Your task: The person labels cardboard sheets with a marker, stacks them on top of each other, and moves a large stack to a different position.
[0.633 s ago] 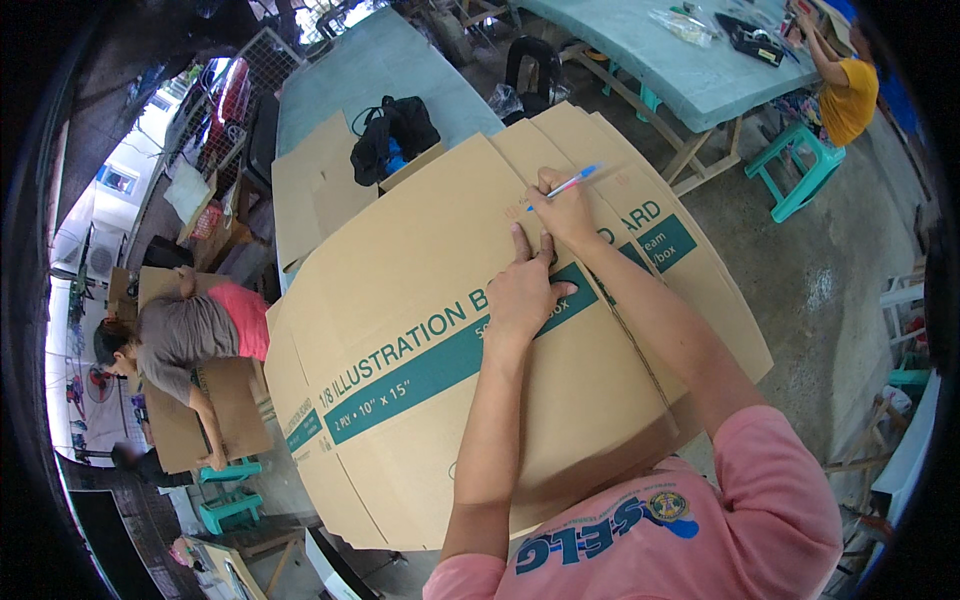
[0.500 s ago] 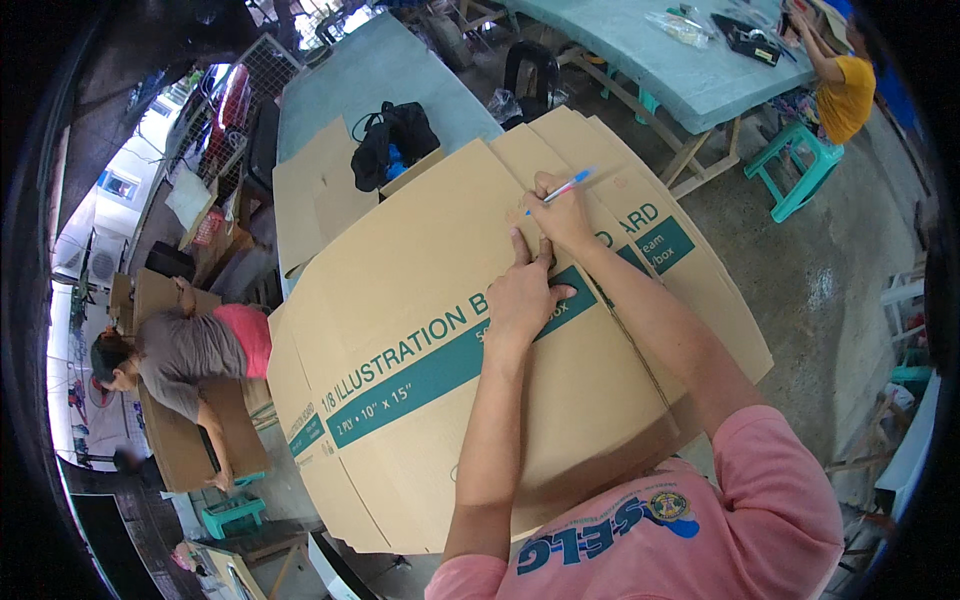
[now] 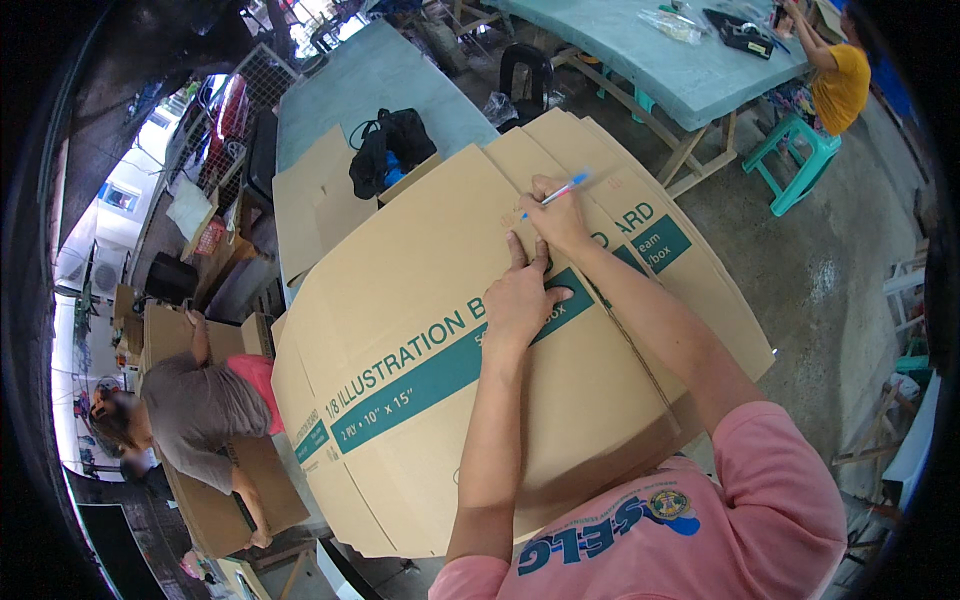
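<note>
The big cardboard (image 3: 420, 245) lies in front of the person, under both hands, and it looks light but wide and a bit bendy, so it is likely best held by two edges far apart. The left hand (image 3: 518, 300) rests on it, fingers a little spread, holding nothing, while the right hand (image 3: 557, 222) has its fingers closed around a pen (image 3: 571, 185) just above the left fingertips. The pen looks light, hard and maybe slippery, so pinching near its tip should work best.
</note>
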### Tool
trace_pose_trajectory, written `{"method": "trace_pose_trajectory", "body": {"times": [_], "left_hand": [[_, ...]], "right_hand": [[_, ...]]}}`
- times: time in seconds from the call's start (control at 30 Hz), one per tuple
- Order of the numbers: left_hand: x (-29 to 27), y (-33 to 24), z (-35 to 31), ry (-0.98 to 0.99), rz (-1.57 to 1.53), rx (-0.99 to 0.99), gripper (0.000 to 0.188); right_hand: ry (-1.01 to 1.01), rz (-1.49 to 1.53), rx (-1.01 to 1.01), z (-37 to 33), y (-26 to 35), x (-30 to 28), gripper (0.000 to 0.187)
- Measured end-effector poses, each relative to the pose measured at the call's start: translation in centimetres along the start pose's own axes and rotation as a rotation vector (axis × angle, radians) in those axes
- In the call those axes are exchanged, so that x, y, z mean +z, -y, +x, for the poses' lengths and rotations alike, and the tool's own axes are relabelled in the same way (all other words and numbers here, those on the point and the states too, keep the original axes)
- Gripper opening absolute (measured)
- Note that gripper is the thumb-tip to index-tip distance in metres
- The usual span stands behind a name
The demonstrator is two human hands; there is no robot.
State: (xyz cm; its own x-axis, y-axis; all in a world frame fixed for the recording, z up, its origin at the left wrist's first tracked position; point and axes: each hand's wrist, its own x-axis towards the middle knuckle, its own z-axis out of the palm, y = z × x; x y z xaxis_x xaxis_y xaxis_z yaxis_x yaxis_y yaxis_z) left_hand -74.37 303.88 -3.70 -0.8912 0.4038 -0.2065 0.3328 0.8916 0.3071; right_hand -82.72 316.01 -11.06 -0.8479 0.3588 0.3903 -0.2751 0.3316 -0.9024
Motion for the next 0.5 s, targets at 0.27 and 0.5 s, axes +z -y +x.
{"method": "trace_pose_trajectory", "body": {"times": [0.27,0.5], "left_hand": [[0.19,0.15,-0.03,-0.044,0.049,0.035,0.076],[0.08,0.12,-0.04,-0.018,0.034,0.012,0.078]], "right_hand": [[-0.058,0.005,-0.012,0.01,0.2,-0.07,0.022],[-0.039,0.001,-0.016,0.05,0.19,-0.2,0.022]]}}
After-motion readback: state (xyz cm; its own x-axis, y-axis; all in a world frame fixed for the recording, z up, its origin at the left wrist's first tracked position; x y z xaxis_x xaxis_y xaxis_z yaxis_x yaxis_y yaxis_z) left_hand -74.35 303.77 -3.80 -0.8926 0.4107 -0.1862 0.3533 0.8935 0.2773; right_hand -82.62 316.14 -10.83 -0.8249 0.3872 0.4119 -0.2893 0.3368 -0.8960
